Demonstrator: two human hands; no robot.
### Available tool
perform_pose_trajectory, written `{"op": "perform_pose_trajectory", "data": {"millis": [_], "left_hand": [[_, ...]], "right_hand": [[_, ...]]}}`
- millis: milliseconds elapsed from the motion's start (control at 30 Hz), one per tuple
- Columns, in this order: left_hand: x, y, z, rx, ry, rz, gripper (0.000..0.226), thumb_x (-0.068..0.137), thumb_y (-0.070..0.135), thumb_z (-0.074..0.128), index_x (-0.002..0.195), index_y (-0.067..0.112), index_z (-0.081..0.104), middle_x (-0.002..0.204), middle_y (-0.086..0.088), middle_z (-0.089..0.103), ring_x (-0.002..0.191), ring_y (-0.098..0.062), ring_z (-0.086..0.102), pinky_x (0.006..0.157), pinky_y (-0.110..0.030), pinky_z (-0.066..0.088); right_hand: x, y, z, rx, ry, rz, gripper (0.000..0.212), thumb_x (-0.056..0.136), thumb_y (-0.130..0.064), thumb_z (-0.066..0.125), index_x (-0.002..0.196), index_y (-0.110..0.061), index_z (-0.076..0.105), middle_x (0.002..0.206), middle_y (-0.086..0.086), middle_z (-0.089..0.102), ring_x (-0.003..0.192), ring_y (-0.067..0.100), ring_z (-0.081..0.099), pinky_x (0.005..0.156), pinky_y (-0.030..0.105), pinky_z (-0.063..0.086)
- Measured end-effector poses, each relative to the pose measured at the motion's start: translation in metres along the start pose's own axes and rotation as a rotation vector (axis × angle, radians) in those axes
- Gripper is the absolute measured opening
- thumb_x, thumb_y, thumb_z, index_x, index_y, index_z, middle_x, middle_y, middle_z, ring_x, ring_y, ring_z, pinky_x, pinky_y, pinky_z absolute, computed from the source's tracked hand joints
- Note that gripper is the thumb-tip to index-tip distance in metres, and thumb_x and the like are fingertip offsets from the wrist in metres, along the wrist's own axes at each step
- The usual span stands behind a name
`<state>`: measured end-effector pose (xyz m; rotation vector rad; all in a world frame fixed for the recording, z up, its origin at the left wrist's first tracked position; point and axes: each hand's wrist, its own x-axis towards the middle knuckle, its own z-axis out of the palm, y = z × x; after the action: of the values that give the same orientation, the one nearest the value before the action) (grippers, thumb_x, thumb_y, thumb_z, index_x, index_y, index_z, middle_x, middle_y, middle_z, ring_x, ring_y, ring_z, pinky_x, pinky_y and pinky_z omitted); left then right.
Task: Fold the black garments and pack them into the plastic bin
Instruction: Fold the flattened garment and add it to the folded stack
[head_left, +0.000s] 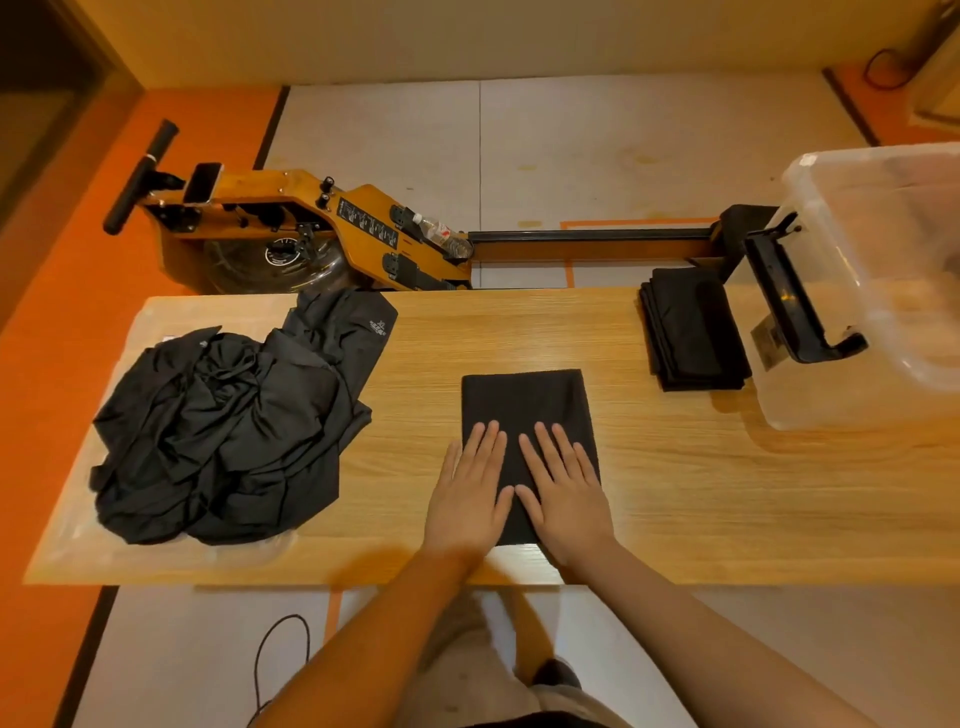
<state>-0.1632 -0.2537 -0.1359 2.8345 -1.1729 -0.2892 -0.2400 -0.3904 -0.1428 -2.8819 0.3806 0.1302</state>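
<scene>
Clothes lie in a loose black pile (223, 431) at the left end of the bench (727, 493), not yet folded, with one part trailing toward the far edge. Behind the bench a rowing machine (311, 228) stands on the floor.

At the middle, close to the front edge, a folded garment (524, 400) lies as a neat rectangle. The left hand (470, 488) and right hand (563, 493) rest flat on its near half, side by side. Their fingers are straight and slightly spread and the thumbs nearly meet, so neither grips anything. The left hand's outer edge lies past the cloth, on the wood.

Further right, at the far edge, a stack (693, 327) of folded black pieces sits just beside the clear bin (883, 270). The bin fills the right end and runs out of frame. Its wall is hazy, and I cannot tell whether anything is packed inside.

This looks like the fold being pressed flat, with most of the task left. If the garment is lifted from the near end alone, the thin layers could slide apart and the fold would open. Its near edge sits close to the front of the bench, so a backward drag could pull it off. A careless set-down could also skew the stack.
</scene>
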Motion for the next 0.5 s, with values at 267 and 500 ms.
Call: {"op": "perform_pose_trajectory", "data": {"millis": [267, 500], "left_hand": [[-0.042, -0.017, 0.005, -0.084, -0.079, 0.315, 0.080, 0.096, 0.060, 0.032, 0.154, 0.012, 0.007, 0.162, -0.005, 0.002, 0.149, -0.014, -0.008, 0.119, -0.034, 0.000], [-0.078, -0.015, 0.015, 0.058, -0.108, 0.321, 0.111, 0.058, 0.009, 0.084, 0.150, 0.012, 0.021, 0.156, -0.009, 0.028, 0.144, -0.024, 0.024, 0.115, -0.042, 0.025]], "right_hand": [[-0.049, 0.011, 0.005, -0.028, -0.047, -0.211, 0.089, 0.089, -0.075, 0.033, 0.152, -0.014, 0.020, 0.160, 0.005, 0.013, 0.149, 0.019, 0.005, 0.118, 0.037, 0.007], [-0.082, 0.015, 0.015, -0.050, 0.011, -0.291, 0.091, 0.073, -0.024, 0.079, 0.149, -0.015, 0.029, 0.154, 0.008, 0.032, 0.144, 0.021, 0.022, 0.119, 0.036, 0.013]]}}
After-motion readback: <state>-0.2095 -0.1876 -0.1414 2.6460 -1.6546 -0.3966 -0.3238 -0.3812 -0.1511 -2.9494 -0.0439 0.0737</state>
